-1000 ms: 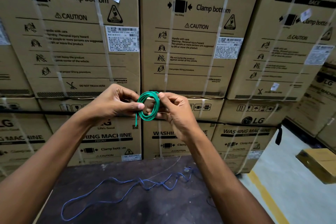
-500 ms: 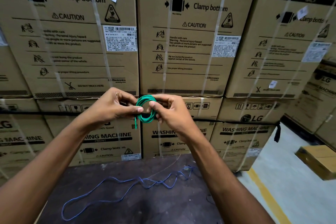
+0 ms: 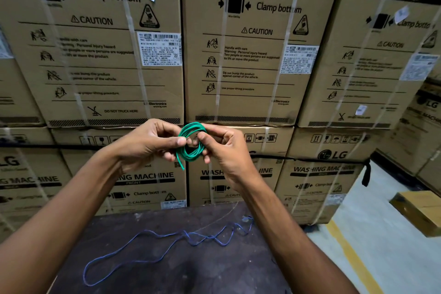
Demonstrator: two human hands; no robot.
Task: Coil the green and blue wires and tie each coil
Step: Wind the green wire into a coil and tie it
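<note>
Green wire coil: pinched by your left hand and right hand | blue wire: loose on your dark table

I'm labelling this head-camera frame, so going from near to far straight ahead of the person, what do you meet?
Dark table → loose blue wire lying on it → left hand and right hand, raised, gripping the green wire coil between them → stacked washing machine cartons.

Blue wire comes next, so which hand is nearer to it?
Right, marginally. Both the right hand and left hand are raised above the blue wire, gripping the green coil.
</note>
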